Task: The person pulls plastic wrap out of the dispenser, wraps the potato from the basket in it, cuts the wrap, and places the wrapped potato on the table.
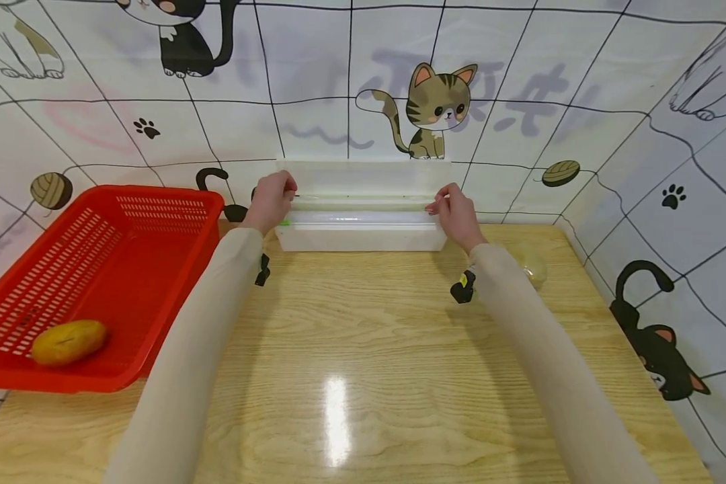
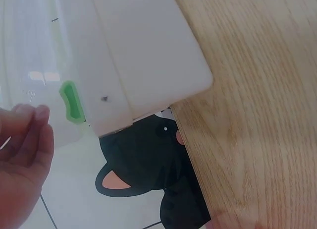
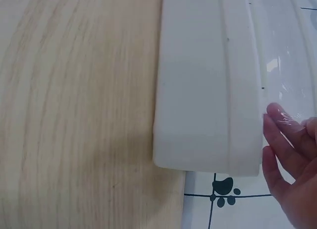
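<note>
A white cling film dispenser box (image 1: 363, 238) stands at the back of the table against the wall, its lid (image 1: 363, 176) raised. Clear cling film (image 3: 285, 65) lies across its opening. At the left end, my left hand (image 1: 270, 202) pinches the film between thumb and fingertips. A green slider (image 2: 73, 102) sits on the box edge beside that hand. My right hand (image 1: 456, 216) pinches the film at the other end; the right wrist view shows its fingers under the wrinkled clear sheet.
On the left, a red plastic basket (image 1: 175, 282) holds a yellow oblong fruit or vegetable (image 1: 69, 343). A see-through yellowish round object (image 1: 529, 263) stands partly behind the right forearm. The wooden table (image 1: 339, 336) meets a cat-patterned wall covering (image 1: 314, 67) at the back and right.
</note>
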### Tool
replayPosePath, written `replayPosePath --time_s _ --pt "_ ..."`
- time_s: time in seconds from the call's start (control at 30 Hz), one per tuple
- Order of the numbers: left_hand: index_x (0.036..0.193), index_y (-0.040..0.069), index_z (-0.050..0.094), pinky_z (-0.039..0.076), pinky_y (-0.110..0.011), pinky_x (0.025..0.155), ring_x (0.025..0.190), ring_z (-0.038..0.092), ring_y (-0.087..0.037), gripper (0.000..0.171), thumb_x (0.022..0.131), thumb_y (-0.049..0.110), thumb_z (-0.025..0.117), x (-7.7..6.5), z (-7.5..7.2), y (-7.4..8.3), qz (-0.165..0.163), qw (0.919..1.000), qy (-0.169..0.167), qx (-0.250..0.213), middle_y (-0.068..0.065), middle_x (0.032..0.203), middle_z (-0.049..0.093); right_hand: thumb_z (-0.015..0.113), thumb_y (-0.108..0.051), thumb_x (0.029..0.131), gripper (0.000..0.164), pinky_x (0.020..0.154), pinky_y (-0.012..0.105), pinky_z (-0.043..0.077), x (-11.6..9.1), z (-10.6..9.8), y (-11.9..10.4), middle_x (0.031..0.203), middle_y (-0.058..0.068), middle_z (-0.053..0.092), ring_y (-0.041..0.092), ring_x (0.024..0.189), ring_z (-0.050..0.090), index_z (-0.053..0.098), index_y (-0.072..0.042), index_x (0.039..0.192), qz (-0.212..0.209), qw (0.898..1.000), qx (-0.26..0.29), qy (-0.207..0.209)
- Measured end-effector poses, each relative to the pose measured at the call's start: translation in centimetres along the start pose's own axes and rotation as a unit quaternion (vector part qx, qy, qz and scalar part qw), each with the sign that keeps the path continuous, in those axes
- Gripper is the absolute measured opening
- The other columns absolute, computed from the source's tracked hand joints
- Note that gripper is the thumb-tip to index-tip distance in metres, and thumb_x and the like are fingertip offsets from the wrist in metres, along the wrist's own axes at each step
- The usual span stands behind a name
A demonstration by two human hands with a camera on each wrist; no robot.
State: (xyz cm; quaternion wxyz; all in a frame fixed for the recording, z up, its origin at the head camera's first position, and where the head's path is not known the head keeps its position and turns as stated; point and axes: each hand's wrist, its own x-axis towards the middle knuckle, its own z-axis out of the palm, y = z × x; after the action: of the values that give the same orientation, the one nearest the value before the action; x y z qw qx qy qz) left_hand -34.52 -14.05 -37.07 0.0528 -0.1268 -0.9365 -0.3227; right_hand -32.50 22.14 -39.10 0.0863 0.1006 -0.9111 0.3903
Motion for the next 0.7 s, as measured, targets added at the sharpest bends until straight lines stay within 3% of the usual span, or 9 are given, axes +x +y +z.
replayPosePath --time_s 0.23,0.37,0.5,0.6,0.7 --pt "0.102 -0.008 0.053 0.044 -0.044 0.084 0.092 0.052 -0.035 0.007 0.096 -0.007 0.049 0.2 -0.3 -0.3 0.012 0.9985 0.051 -0.015 -0.023 0.098 0.056 0.036 -0.011 0.105 0.020 0.058 0.024 0.038 0.7 -0.8 -0.4 0.098 0.023 0.068 0.033 0.091 0.066 0.046 0.006 0.111 0.003 1.000 0.030 -0.007" --pt "0.109 -0.009 0.053 0.044 -0.043 0.089 0.098 0.051 -0.036 0.013 0.097 -0.007 0.048 0.1 -0.7 -0.2 0.019 0.9975 0.065 -0.022 -0.024 0.108 0.053 0.038 -0.011 0.105 0.019 0.060 0.023 0.037 1.0 -1.4 -0.7 0.097 0.023 0.068 0.034 0.091 0.066 0.047 0.005 0.110 -0.017 0.999 0.040 -0.012" --pt "0.109 -0.012 0.058 0.044 -0.044 0.092 0.104 0.050 -0.038 0.017 0.098 -0.006 0.045 0.1 -1.1 0.0 0.027 0.9973 0.067 -0.013 -0.025 0.113 0.051 0.039 -0.012 0.105 0.019 0.072 0.026 0.045 1.3 -1.9 -1.1 0.097 0.024 0.067 0.035 0.091 0.066 0.046 0.004 0.110 -0.018 0.998 0.056 -0.011" --pt "0.103 -0.012 0.062 0.045 -0.046 0.090 0.100 0.053 -0.039 0.019 0.099 -0.005 0.044 0.1 -1.4 0.1 0.030 0.9968 0.073 -0.013 -0.027 0.107 0.056 0.039 -0.013 0.105 0.019 0.083 0.032 0.051 1.5 -2.2 -1.4 0.098 0.024 0.067 0.034 0.092 0.066 0.046 0.004 0.110 -0.013 0.998 0.063 -0.009" --pt "0.103 -0.009 0.061 0.047 -0.045 0.087 0.094 0.057 -0.036 0.019 0.100 -0.001 0.044 0.2 -1.7 0.2 0.022 0.9961 0.079 -0.032 -0.025 0.102 0.061 0.038 -0.013 0.105 0.020 0.086 0.036 0.051 1.6 -2.5 -1.8 0.098 0.025 0.066 0.033 0.092 0.066 0.045 0.004 0.110 -0.009 0.998 0.069 -0.003"
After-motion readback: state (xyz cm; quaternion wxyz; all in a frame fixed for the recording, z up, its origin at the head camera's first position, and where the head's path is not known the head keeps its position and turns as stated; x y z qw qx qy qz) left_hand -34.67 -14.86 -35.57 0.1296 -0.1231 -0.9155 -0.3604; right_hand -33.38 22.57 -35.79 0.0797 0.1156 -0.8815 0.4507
